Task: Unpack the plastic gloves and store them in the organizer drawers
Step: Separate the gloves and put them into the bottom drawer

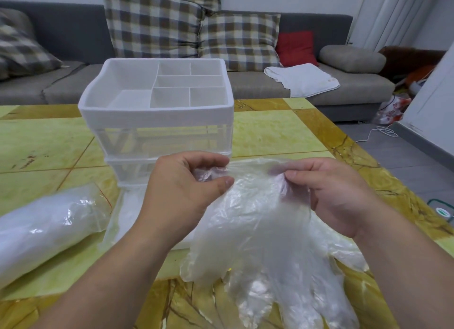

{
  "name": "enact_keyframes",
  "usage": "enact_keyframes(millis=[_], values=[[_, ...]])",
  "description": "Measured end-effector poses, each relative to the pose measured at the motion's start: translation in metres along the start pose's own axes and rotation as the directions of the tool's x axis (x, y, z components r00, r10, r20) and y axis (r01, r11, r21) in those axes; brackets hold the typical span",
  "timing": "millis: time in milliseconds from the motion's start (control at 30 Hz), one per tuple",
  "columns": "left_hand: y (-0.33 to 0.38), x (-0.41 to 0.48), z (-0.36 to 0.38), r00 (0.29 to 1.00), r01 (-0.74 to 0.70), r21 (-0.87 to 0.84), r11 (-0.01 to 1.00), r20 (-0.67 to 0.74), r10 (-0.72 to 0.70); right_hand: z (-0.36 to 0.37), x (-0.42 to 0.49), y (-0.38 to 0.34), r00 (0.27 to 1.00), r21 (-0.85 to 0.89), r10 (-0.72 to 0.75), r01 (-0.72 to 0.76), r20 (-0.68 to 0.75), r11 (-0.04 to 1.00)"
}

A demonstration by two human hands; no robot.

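Plastic gloves hang at 6 o'clock | left hand grip pinches them | right hand grip pinches them | organizer at 12 o'clock

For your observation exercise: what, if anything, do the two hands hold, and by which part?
The left hand and right hand pinch the clear plastic gloves by the cuff edge, one at each side.

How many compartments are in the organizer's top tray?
6. Large compartment along the left; to its right, rear-left compartment, rear-right compartment, wide middle compartment, front-left compartment, front-right compartment. None appears hidden.
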State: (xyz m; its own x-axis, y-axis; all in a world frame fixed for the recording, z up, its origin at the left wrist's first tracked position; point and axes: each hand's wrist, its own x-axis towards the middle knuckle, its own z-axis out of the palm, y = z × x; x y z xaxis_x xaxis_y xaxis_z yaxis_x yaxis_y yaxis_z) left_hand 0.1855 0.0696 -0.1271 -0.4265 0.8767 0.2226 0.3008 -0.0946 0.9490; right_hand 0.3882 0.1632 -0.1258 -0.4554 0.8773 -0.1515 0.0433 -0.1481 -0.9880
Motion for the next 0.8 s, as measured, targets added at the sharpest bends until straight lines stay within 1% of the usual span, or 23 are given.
enact_keyframes(millis=[100, 167, 267, 333, 400, 467, 533, 600, 667, 800], values=[[0.000, 0.000, 0.001, 0.999, 0.009, -0.015, 1.000, -0.031, -0.009, 0.000, 0.000, -0.001, 1.000, 0.049, 0.008, -0.007, -0.028, 0.999], [0.001, -0.001, 0.002, 0.999, 0.013, -0.029, 0.999, -0.042, -0.014, 0.002, -0.001, -0.001, 1.000, 0.049, -0.009, 0.010, -0.011, 0.999], [0.002, -0.003, 0.005, 1.000, 0.008, -0.026, 1.000, -0.029, -0.009, 0.005, -0.002, 0.002, 0.999, -0.033, -0.040, 0.040, 0.009, 0.999], [0.002, -0.003, 0.004, 0.999, 0.032, -0.065, 0.997, -0.013, -0.033, 0.005, 0.000, 0.004, 0.998, -0.082, -0.064, 0.064, -0.002, 0.995], [0.001, -0.001, 0.000, 0.993, 0.115, -0.183, 0.976, 0.019, -0.113, 0.003, 0.002, 0.005, 0.996, -0.088, -0.087, 0.086, -0.008, 0.992], [0.001, 0.001, -0.003, 0.975, 0.220, -0.337, 0.915, 0.066, -0.210, -0.001, 0.003, 0.005, 0.994, -0.097, -0.107, 0.105, -0.013, 0.990], [0.001, 0.004, -0.005, 0.959, 0.282, -0.430, 0.858, 0.093, -0.268, -0.004, 0.003, 0.005, 0.994, -0.122, -0.113, 0.112, -0.009, 0.986], [0.001, 0.004, -0.005, 0.952, 0.306, -0.452, 0.838, 0.117, -0.284, -0.006, 0.002, 0.007, 0.993, -0.159, -0.114, 0.113, 0.004, 0.981], [0.002, 0.004, -0.003, 0.950, 0.312, -0.440, 0.842, 0.126, -0.286, -0.006, 0.003, 0.008, 0.992, -0.164, -0.128, 0.124, -0.010, 0.979], [0.001, 0.004, -0.002, 0.949, 0.312, -0.436, 0.844, 0.112, -0.293, -0.005, 0.006, 0.007, 0.972, -0.134, -0.189, 0.171, -0.139, 0.976]])
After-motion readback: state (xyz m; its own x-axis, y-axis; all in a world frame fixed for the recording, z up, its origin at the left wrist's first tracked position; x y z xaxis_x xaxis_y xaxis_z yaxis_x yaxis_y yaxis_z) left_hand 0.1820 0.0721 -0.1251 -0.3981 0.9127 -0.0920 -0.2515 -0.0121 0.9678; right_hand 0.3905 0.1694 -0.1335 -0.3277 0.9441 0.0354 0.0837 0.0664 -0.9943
